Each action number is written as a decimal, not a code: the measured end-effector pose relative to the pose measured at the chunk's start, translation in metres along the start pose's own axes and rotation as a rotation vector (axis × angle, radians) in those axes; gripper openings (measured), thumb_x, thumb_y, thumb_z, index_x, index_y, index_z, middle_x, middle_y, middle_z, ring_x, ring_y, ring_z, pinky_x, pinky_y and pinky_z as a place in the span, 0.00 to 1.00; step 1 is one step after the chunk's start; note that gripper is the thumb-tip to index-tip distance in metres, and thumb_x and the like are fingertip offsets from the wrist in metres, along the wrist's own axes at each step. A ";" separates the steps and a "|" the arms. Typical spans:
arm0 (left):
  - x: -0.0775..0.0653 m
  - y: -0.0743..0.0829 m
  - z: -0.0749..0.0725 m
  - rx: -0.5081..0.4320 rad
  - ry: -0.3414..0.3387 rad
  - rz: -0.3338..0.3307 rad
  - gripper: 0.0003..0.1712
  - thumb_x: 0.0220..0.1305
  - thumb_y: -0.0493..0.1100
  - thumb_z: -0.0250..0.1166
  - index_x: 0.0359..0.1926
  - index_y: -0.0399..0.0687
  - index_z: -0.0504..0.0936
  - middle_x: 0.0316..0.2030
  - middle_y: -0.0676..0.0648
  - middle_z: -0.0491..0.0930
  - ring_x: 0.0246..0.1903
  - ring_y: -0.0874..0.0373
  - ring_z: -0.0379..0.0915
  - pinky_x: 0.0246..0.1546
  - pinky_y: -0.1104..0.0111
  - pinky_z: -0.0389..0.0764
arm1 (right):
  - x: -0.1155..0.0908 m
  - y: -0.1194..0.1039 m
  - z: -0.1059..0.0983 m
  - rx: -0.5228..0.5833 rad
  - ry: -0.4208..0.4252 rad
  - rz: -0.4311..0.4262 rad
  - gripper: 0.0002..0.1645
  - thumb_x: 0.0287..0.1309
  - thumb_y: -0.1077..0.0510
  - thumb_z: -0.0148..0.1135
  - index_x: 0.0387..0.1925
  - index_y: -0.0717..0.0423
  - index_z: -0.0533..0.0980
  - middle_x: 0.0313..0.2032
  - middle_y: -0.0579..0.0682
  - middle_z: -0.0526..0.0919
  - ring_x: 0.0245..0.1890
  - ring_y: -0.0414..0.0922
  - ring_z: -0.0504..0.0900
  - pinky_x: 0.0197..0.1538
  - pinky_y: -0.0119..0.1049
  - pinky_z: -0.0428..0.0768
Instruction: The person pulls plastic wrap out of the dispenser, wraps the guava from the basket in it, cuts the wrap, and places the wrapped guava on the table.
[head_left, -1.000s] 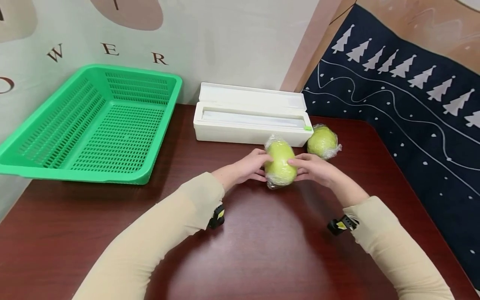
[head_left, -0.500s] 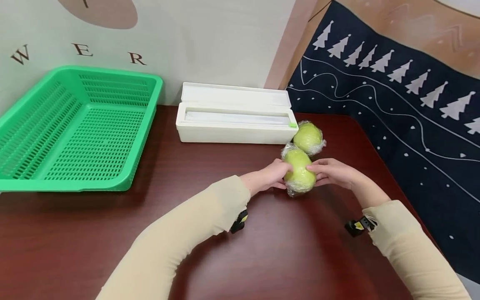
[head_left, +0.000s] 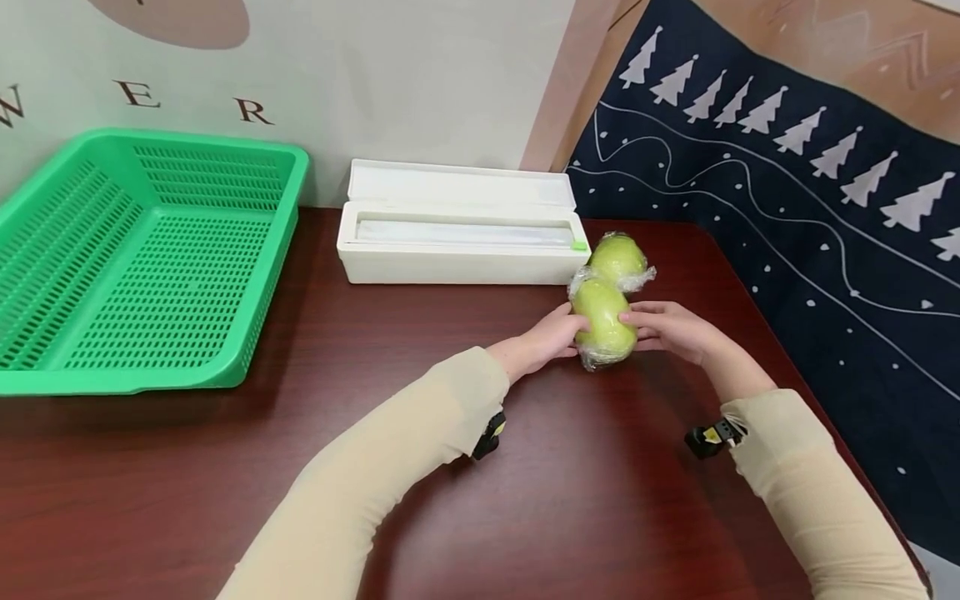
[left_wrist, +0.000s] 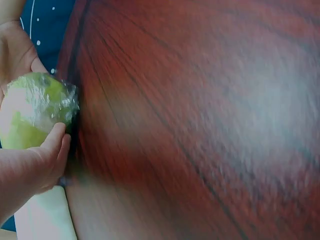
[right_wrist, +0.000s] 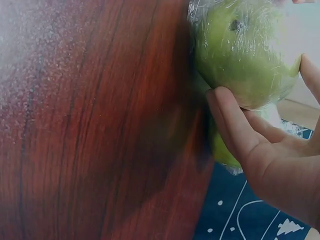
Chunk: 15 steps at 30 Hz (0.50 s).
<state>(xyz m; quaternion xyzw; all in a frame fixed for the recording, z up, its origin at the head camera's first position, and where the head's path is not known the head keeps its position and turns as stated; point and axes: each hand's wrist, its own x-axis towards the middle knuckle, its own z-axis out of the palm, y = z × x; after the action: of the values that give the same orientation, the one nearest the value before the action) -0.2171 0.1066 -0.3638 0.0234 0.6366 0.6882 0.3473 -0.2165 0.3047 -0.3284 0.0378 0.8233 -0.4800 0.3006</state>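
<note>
A pale-green, rounded fruit wrapped in cling film (head_left: 604, 318) is between my two hands in the head view. My left hand (head_left: 553, 335) holds its left side, with the thumb on the near face. The right hand (head_left: 671, 330) grips the other side with thumb and fingers. In the right wrist view the wrapped fruit (right_wrist: 245, 55) shows a dark spot at one end, and the fingers support it from below. Right behind it sits a second film-wrapped green fruit (head_left: 618, 257), partly hidden; the two look to be touching.
A white cling film dispenser (head_left: 465, 265) with its lid up and a green slider stands at the back, left of the fruits. The green perforated basket (head_left: 288, 242) is at the far left. A navy cloth with trees (head_left: 765, 217) hangs along the right edge of the dark-red table (head_left: 570, 500).
Both hands have carried the held fruit to the right, from in front of the dispenser up to the second fruit. The head view has turned to the right.
</note>
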 end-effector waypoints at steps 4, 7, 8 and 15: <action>-0.002 0.001 -0.006 0.096 -0.025 0.007 0.34 0.61 0.38 0.48 0.69 0.43 0.55 0.66 0.44 0.62 0.65 0.51 0.60 0.62 0.57 0.67 | 0.000 -0.004 0.001 -0.070 -0.001 0.005 0.44 0.67 0.47 0.46 0.69 0.73 0.43 0.62 0.69 0.62 0.44 0.36 0.79 0.53 0.36 0.79; -0.005 0.002 -0.010 0.155 -0.035 0.012 0.31 0.62 0.39 0.48 0.67 0.42 0.58 0.66 0.45 0.62 0.65 0.53 0.59 0.62 0.56 0.68 | -0.002 -0.011 0.004 -0.159 0.043 0.002 0.46 0.66 0.45 0.48 0.69 0.71 0.44 0.66 0.70 0.58 0.54 0.49 0.75 0.58 0.44 0.75; -0.006 0.002 -0.012 0.171 -0.030 0.010 0.31 0.62 0.39 0.48 0.67 0.41 0.58 0.66 0.45 0.62 0.65 0.53 0.59 0.62 0.56 0.68 | -0.003 -0.014 0.005 -0.209 0.077 -0.004 0.46 0.65 0.43 0.49 0.69 0.71 0.45 0.66 0.70 0.57 0.57 0.53 0.72 0.59 0.47 0.74; -0.020 0.009 -0.037 0.354 0.082 0.051 0.38 0.64 0.43 0.50 0.72 0.40 0.49 0.72 0.44 0.51 0.62 0.47 0.65 0.60 0.59 0.70 | -0.015 -0.043 0.022 -0.537 0.426 -0.134 0.42 0.61 0.42 0.54 0.64 0.68 0.60 0.60 0.69 0.69 0.59 0.61 0.70 0.58 0.54 0.71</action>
<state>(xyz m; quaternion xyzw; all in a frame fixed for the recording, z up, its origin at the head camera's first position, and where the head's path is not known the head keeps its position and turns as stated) -0.2237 0.0650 -0.3544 0.0723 0.7606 0.5744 0.2938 -0.2094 0.2675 -0.2951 0.0023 0.9651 -0.2463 0.0891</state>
